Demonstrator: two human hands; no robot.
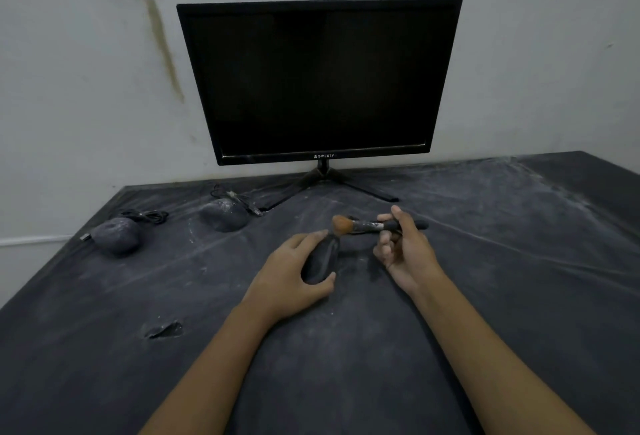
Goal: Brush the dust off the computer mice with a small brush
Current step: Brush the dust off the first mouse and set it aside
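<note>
The left hand (294,270) is wrapped round a dark mouse (321,258) at table centre. The right hand (403,249) pinches the brush (375,225), bristles at the mouse's twelve o'clock end. The ten o'clock mouse (117,235) and the eleven o'clock mouse (225,214) sit dusty. Flicked dust could well resettle from the powdery cloth (485,261).

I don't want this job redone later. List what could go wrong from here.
1. Dust swept off the mouse in the left hand may settle on the already powdery cloth and cling again once the mouse is set down.
2. The right hand pinches the brush only at the fingertips, so it could slip mid-stroke.
3. The loose cable by the far-left dusty mouse may snag when that one is picked up.
</note>
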